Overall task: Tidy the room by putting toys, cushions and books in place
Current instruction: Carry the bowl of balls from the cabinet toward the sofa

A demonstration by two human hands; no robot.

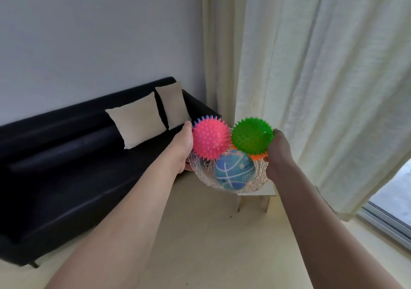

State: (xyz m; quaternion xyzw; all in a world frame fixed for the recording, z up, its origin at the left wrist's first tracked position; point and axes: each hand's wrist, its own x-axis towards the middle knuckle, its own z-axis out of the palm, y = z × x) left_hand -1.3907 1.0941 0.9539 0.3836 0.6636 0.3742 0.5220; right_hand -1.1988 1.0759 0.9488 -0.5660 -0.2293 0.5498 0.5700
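Observation:
A clear glass bowl (201,169) is carried between both hands above the floor. My left hand (182,146) grips its left rim and my right hand (279,153) grips its right rim. Piled in the bowl are a pink spiky ball (210,141), a green spiky ball (252,135) and a blue ball with white lines (234,169). An orange spiky ball (259,156) peeks out under the green one, and a blue spiky edge (205,118) shows behind the pink one. Two beige cushions (136,119) (173,104) lean upright on the dark sofa (55,177).
A small pale wooden stool (255,196) stands on the floor just beyond the bowl, in the corner by the long cream curtain (322,77). A window sill and frame (387,224) run along the right. Beige floor (211,244) lies between sofa and window.

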